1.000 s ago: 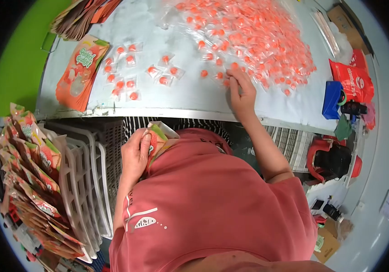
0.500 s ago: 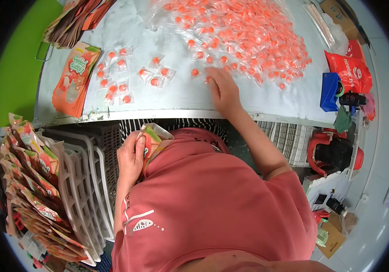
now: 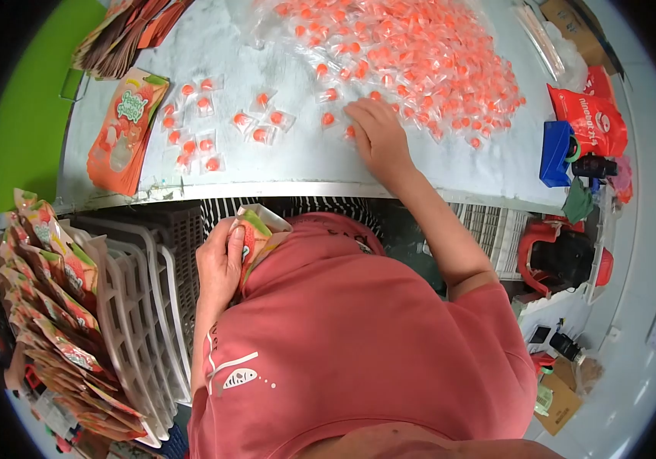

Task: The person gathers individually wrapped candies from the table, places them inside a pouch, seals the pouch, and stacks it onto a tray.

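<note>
My left hand (image 3: 219, 260) is closed round an open printed pouch (image 3: 258, 236) just below the table's front edge, against the red shirt. On the table my right hand (image 3: 378, 136) reaches over a few wrapped orange candies; its fingers point left and partly cover them, and whether they grip one is hidden. One loose candy (image 3: 328, 119) lies just left of its fingertips. Behind and to the right spreads a large heap of wrapped candies (image 3: 435, 61). Further left are a small group of candies (image 3: 260, 135) and a larger group (image 3: 189, 147).
A stack of flat pouches (image 3: 123, 130) lies at the table's left, with more pouches (image 3: 125, 34) behind. Filled pouches (image 3: 60, 306) stand beside white crates (image 3: 133, 321) at lower left. A red bag (image 3: 589, 118) and blue holder (image 3: 554, 154) sit at right.
The view has shifted, so the table's items sit further left and slightly higher or lower. My right hand has moved slightly among the nearest candies. My left hand keeps hold of the pouch.
</note>
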Demonstrator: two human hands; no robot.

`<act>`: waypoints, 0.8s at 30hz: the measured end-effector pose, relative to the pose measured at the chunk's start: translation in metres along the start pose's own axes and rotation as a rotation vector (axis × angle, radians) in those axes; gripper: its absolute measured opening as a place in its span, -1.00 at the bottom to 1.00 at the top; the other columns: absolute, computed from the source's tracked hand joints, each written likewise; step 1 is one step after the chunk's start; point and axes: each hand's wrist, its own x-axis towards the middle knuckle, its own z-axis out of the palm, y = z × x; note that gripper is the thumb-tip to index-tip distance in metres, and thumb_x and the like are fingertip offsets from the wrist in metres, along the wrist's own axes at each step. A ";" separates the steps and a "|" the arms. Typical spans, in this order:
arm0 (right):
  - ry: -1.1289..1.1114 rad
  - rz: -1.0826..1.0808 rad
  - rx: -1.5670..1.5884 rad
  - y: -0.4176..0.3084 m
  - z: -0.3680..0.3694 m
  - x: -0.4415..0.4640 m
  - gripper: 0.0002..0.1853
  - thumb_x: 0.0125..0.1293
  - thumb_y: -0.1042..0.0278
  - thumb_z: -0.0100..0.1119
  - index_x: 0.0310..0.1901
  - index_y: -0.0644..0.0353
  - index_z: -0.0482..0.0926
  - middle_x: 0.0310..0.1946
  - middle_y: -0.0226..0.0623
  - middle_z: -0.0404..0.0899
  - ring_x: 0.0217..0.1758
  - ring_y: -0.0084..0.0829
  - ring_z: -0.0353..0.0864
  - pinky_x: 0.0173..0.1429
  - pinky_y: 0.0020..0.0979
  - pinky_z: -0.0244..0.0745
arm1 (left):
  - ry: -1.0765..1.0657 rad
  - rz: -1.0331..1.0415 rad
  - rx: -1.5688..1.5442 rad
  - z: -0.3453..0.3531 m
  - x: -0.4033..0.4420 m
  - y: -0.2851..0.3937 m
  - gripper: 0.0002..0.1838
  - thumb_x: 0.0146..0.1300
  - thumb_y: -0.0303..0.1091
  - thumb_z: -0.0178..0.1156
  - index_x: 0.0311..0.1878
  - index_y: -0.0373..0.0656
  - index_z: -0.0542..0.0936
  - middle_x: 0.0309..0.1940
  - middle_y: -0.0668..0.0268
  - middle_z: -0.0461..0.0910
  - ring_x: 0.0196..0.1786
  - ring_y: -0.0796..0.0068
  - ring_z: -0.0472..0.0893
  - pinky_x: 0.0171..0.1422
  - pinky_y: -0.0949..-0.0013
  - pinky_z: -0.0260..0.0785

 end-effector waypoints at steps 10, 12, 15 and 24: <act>-0.002 0.048 0.152 -0.004 -0.011 -0.008 -0.72 0.35 0.49 0.13 0.07 0.26 0.60 0.07 -0.11 0.61 0.13 -0.11 0.58 0.21 -0.17 0.48 | 0.004 -0.011 -0.012 0.000 0.000 -0.003 -0.76 0.55 -0.28 0.07 0.00 -0.25 0.59 -0.38 0.16 0.58 -0.33 0.48 0.51 -0.17 0.41 0.42; 0.146 0.214 0.195 0.008 -0.022 -0.010 -0.74 0.39 0.49 0.09 0.08 0.23 0.60 0.05 -0.11 0.63 0.11 -0.11 0.61 0.22 -0.19 0.50 | 0.001 -0.006 -0.021 0.001 0.001 -0.002 -0.76 0.55 -0.27 0.07 0.00 -0.25 0.59 -0.38 0.16 0.58 -0.33 0.49 0.51 -0.17 0.40 0.42; 0.076 0.256 0.132 0.007 -0.024 -0.018 -0.70 0.38 0.54 0.06 0.10 0.21 0.60 0.02 -0.11 0.65 0.12 -0.11 0.62 0.24 -0.21 0.50 | -0.020 0.000 -0.001 0.001 0.002 -0.001 -0.76 0.55 -0.28 0.07 0.00 -0.26 0.59 -0.38 0.16 0.59 -0.33 0.49 0.51 -0.17 0.40 0.42; 0.031 0.197 0.190 -0.017 -0.009 -0.033 -0.63 0.32 0.65 0.04 0.13 0.23 0.58 0.03 -0.08 0.63 0.11 -0.14 0.64 0.18 -0.31 0.53 | -0.015 0.010 0.018 0.001 0.002 0.001 -0.76 0.54 -0.25 0.06 -0.02 -0.22 0.59 -0.31 0.00 0.63 -0.28 0.02 0.65 -0.18 0.24 0.47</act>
